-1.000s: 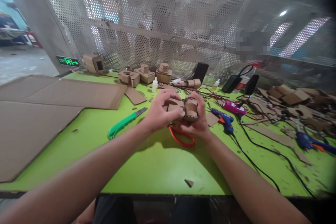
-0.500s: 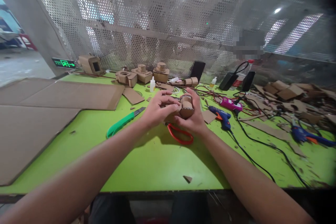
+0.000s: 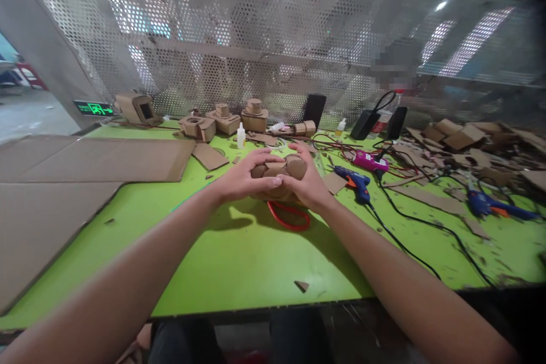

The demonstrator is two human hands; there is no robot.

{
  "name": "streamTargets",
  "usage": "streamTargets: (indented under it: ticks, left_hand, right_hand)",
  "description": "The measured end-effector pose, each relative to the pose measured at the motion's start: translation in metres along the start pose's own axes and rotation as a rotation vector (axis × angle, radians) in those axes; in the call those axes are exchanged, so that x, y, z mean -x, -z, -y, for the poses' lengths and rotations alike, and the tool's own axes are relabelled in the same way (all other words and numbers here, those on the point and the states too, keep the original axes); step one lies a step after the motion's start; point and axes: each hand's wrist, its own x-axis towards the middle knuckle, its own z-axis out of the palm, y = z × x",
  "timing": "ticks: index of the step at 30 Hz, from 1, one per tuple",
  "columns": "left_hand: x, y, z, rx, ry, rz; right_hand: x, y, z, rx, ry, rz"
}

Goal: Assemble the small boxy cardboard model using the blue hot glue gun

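Note:
Both of my hands hold one small cardboard model with round parts, just above the green table. My left hand wraps its fingers over the model's left side and top. From the right, my right hand grips the same model, thumb near a round cardboard disc. Red-handled scissors lie on the table right under my hands.
Large cardboard sheets cover the table's left. Several finished cardboard models and a glue bottle stand at the back. Blue glue guns, a pink tool, black cables and cardboard scraps crowd the right. A perforated metal screen stands behind.
My hands have turned the cardboard model so that its round faces point up, and lowered it slightly. The green utility knife is now hidden behind my left forearm.

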Motion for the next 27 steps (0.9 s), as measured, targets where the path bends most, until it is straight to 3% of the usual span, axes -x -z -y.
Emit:
streamTargets:
  ticks: [9, 14, 27]
  left_hand:
    - [-0.0009, 0.0007, 0.0057, -0.048, -0.052, 0.05]
    - [0.0008, 0.0014, -0.0008, -0.043, 0.019, 0.088]
    - [-0.0008, -0.0005, 0.0075, 0.003, -0.02, 0.077]
  right_hand:
    - [0.0026, -0.0024, 0.0019, -0.119, -0.159, 0.072]
    - [0.0028, -0.0013, 0.0015, -0.138, -0.177, 0.082]
    - [0.0008, -0.0015, -0.0024, -0.155, -0.157, 0.064]
